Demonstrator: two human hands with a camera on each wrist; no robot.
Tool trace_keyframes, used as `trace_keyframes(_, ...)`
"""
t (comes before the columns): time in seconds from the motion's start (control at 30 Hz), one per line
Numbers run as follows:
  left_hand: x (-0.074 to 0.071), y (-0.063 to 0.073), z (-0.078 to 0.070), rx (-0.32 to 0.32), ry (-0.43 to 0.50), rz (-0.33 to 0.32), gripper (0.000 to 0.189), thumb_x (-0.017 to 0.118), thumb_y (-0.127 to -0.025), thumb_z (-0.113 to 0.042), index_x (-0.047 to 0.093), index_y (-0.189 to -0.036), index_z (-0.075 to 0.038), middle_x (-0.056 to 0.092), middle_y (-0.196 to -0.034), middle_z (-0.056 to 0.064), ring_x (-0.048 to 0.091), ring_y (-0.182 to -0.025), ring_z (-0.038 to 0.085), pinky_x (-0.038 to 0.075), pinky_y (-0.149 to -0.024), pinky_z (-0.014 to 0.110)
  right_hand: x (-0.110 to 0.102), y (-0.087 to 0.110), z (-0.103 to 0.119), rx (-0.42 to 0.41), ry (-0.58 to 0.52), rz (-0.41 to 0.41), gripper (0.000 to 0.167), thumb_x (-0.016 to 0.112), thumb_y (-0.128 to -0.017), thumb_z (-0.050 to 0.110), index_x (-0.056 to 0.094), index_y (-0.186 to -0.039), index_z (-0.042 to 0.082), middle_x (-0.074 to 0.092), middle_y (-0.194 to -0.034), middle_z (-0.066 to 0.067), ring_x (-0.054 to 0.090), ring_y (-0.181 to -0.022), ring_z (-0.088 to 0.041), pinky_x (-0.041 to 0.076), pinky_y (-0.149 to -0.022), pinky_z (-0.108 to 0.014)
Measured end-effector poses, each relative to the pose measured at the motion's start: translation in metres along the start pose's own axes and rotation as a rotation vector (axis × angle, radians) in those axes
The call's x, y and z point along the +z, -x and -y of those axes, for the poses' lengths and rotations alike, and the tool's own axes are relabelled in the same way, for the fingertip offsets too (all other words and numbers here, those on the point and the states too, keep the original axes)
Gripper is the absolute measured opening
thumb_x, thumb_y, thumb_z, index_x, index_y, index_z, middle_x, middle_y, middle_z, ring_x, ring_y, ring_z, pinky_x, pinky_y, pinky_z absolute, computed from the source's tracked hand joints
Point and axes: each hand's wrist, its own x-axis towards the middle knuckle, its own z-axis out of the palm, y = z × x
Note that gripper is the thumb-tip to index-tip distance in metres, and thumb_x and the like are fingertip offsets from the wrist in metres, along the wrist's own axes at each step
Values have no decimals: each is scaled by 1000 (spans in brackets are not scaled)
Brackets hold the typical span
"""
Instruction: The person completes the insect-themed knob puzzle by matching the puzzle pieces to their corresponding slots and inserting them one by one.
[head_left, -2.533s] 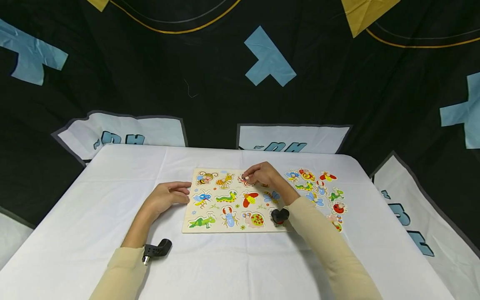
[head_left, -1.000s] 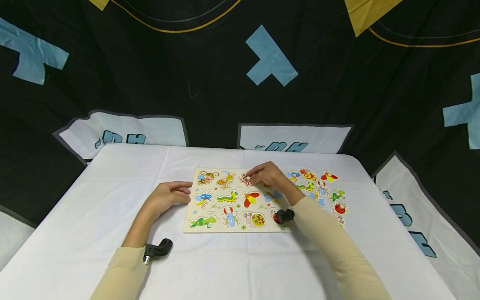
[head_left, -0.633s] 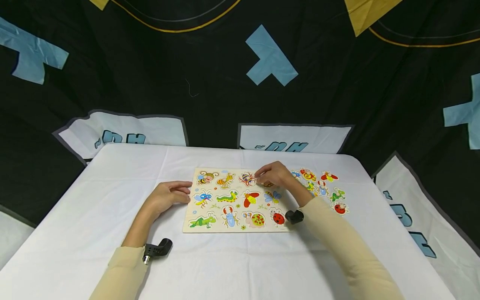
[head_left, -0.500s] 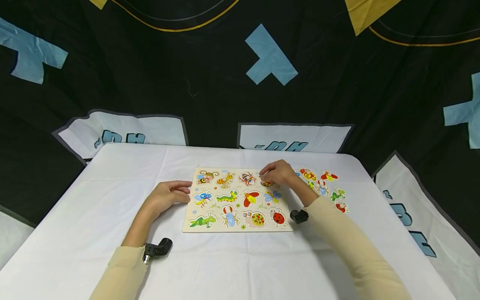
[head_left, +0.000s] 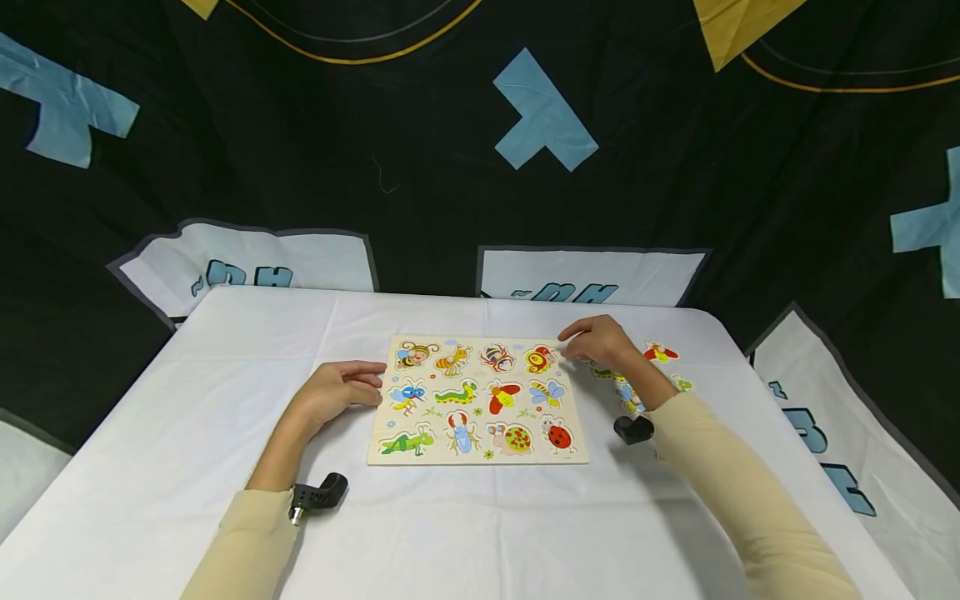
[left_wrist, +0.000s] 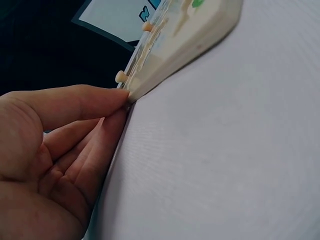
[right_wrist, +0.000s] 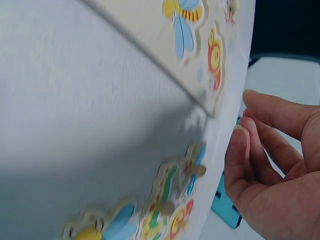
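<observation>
Pressing the board (head_left: 481,398) lightly at nine o'clock should suit the relaxed left hand (head_left: 333,393). The loosely curled right hand (head_left: 603,343) holds nothing.

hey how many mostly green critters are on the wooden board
2: the caterpillar, second from left in the middle row, and the grasshopper at the near left corner. In the head view, none on the board looks hidden.
</observation>
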Motion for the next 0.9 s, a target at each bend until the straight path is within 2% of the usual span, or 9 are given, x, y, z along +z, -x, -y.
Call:
trace_keyframes(0.23,-1,0,-3,-10,-19,6,61,81,-79,-9,63,-137,-6,71,-111,10,62,-95,15,50,-79,22,-22,0,-20,16,-32,-7,41,74,-91,25,69,-129,10,63,-135,-18,60,-118,-35,47,-103,-49)
trace_keyframes(0.33,-2,1,-4,-9,-23,6,60,81,-80,-9,63,-137,-5,71,-112,11,62,-95,16,49,-79,22,-31,2,-27,6,-63,-15,45,71,-93,26,66,-134,9,58,-142,-20,55,-127,-39,42,-108,-54)
trace_keyframes(0.47,-2,1,-4,-14,-30,5,61,81,-80,-10,63,-137,-6,71,-111,10,63,-96,16,49,-80,22,-42,4,-36,34,-102,-25,46,68,-95,27,62,-138,11,51,-150,-19,48,-137,-41,34,-113,-62)
trace_keyframes(0.57,-2,1,-4,-17,-30,4,61,81,-80,-10,63,-137,-7,71,-111,9,63,-96,16,49,-81,23,-48,4,-43,61,-141,-24,47,67,-96,26,60,-140,11,51,-151,-19,47,-138,-42,31,-114,-64)
trace_keyframes(0.67,-2,1,-3,-13,-30,3,61,81,-79,-10,63,-137,-7,72,-110,9,63,-96,16,49,-81,24,-53,4,-51,70,-175,-34,50,66,-96,25,58,-142,8,52,-150,-20,48,-137,-41,33,-115,-60)
trace_keyframes(0.9,-1,2,-3,-9,-24,3,60,81,-79,-9,63,-136,-6,72,-110,10,63,-93,15,50,-79,23,-57,0,-68,118,-151,-81,50,64,-97,33,58,-143,13,48,-152,-19,44,-133,-38,36,-111,-55)
